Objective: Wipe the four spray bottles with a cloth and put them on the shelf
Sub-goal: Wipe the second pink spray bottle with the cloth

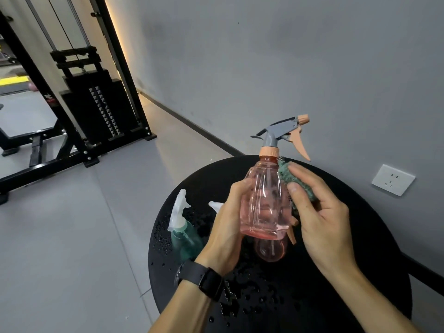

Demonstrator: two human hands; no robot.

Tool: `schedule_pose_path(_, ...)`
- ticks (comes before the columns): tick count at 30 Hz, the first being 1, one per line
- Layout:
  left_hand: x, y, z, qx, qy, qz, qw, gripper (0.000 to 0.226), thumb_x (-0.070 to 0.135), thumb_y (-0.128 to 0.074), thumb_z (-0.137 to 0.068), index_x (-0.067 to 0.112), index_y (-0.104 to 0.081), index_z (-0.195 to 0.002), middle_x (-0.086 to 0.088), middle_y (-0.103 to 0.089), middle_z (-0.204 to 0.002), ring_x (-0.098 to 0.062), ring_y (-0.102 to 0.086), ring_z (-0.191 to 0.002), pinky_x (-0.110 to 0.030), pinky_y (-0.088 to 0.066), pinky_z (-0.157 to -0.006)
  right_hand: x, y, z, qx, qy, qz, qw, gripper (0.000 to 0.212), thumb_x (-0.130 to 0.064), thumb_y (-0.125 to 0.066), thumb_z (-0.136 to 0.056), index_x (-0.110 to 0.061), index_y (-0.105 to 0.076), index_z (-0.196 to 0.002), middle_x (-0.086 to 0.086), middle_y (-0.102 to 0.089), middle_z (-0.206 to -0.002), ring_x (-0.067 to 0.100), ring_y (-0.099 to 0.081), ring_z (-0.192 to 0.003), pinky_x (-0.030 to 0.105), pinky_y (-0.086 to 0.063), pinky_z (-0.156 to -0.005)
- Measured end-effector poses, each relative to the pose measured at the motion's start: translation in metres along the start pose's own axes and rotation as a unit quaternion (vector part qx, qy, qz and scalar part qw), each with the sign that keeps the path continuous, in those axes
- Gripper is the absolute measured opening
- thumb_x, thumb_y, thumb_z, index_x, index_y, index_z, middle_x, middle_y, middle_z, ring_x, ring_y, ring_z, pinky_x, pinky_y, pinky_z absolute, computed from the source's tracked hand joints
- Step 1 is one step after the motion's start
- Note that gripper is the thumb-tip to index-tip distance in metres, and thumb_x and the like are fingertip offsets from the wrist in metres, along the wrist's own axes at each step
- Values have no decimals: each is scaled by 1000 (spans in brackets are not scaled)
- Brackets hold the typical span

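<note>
Head view. Left hand (228, 219) grips the pink spray bottle (264, 200) round its lower body, fingers curled behind the clear plastic, thumb on the near side. Bottle held upright above the round black table (360, 236), not touching it. Its collar is peach, its spray head (281, 131) grey with a peach nozzle and trigger, pointing right toward the wall. A little pink liquid sits at the bottle's base.

Right hand (319, 212) holds a green cloth (292, 181), bunched under the fingers and pressed against the bottle's right shoulder, just below the collar. Thumb and forefinger lie on the cloth's near face; the rest of the cloth is hidden behind the hand.

A black smartwatch (209, 282) sits on the left wrist.

On the table: a second pink spray bottle (271, 251) directly below the held one, mostly hidden by it; its peach trigger shows beside the right hand. A green spray bottle (185, 239) with a translucent white head stands at the table's left edge. Just right of it, a white tip (215, 205) shows behind the left hand, probably another sprayer head, too hidden to confirm. Water droplets (245, 292) are scattered over the tabletop, densest at the left and near edges.

Surroundings: grey wall (288, 56) with a white socket (392, 180) to the right; a black weight-stack machine (96, 109) on the grey floor at upper left.
</note>
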State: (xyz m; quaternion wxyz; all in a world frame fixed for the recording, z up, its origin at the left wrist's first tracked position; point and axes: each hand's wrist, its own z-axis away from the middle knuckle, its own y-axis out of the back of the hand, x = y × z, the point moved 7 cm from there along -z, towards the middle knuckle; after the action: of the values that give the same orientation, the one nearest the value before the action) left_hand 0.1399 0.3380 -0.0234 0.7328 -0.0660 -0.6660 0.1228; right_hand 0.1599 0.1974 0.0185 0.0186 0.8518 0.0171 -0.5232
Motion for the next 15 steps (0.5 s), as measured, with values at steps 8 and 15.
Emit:
schedule_pose_path(8, -4, -5, 5, 2, 25, 18, 1000, 68, 54, -72, -78, 11, -50, -128, -16, -71, -116, -31, -74, -96, -43, -61, -77, 4, -2, -2, 29, -11, 16, 999, 32, -14, -55, -96, -30, -62, -122, -15, -63, -124, 2, -58, -117, 19, -52, -90)
schedule_pose_path(15, -1, 5, -3, 37, -8, 90, 995, 80, 46, -82, -65, 15, -42, -127, -5, -75, -108, -32, -73, -98, -57, -57, -88, 8, -8, 10, 0, -16, -16, 1000, 33, -19, -54, -93, -27, -63, -123, -15, -62, -126, 9, -59, -118, 39, -55, -92)
